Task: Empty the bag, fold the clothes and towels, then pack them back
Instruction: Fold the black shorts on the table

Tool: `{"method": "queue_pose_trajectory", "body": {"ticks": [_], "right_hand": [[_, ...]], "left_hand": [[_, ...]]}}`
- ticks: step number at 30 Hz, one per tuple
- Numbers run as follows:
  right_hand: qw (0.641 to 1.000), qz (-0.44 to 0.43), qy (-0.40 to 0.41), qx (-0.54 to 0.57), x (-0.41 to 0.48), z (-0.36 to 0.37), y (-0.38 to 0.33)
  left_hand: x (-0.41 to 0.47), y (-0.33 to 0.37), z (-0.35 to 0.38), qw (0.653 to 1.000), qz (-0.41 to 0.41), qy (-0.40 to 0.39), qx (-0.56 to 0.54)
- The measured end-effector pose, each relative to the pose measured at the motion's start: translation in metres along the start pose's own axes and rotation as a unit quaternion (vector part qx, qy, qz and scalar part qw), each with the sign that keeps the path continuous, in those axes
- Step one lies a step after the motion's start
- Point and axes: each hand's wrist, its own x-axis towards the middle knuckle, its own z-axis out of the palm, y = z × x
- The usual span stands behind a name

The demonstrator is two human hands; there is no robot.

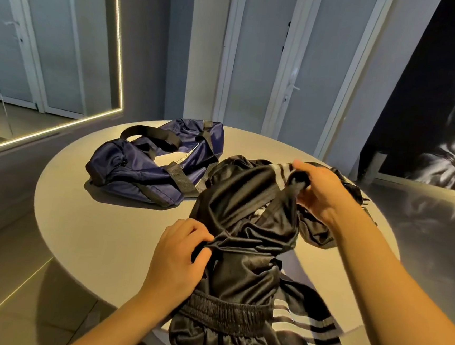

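A person is standing at a round pale table point(84, 223), working on a pair of shiny black track pants point(248, 210) that is lying crumpled across the near right part of the tabletop. The left hand point(177, 256) is pinching a fold of the fabric between thumb and curled fingers near the middle of the garment. The right hand point(321, 191) is reaching farther out, its fingers closing around a bunched end of the same fabric and holding it just above the table. The elastic waistband point(225, 312) is hanging over the near edge of the table, and white side stripes point(298, 324) are showing just to its right. A navy duffel bag point(127, 169) is lying slumped on the far left of the table, close to the pants, with its black carry straps point(152, 135) flopping over the top. A mirror with a lit edge point(120, 53) is leaning at the left, and white doors point(259, 51) are standing behind the table.
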Motion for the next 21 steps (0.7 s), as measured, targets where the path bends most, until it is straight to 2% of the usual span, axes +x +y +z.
{"method": "queue_pose_trajectory", "body": {"ticks": [2,3,5,7,9,14,16,18,21], "right_hand": [[0.995,0.006,0.028,0.100,0.005,-0.008,-0.001],[0.994,0.004,0.032,0.100,0.005,-0.010,0.003],[0.997,-0.032,0.070,-0.024,-0.002,-0.012,0.015],[0.967,-0.130,0.102,-0.192,-0.017,-0.007,0.031],[0.937,-0.193,0.076,-0.282,-0.035,0.003,0.044],[0.886,-0.119,-0.013,-0.448,-0.045,0.027,0.061],[0.905,-0.094,-0.052,-0.411,-0.040,0.029,0.068],[0.933,-0.080,-0.059,-0.347,-0.036,0.025,0.078],[0.972,-0.068,-0.062,-0.214,-0.041,0.007,0.100]], "left_hand": [[0.001,-0.001,-0.001,0.999,-0.013,0.022,-0.030],[0.001,-0.002,0.000,0.998,-0.019,0.032,-0.048],[0.001,-0.004,0.000,0.995,-0.040,0.045,-0.076],[0.001,-0.004,0.000,0.993,-0.064,0.040,-0.091],[0.001,-0.005,0.001,0.992,-0.069,0.030,-0.098],[0.001,-0.001,0.000,0.996,0.022,-0.020,-0.080],[0.000,0.002,-0.001,0.995,0.051,-0.035,-0.072],[-0.001,0.004,-0.003,0.995,0.043,-0.043,-0.078],[0.002,0.001,-0.003,0.989,-0.063,-0.054,-0.123]]}}
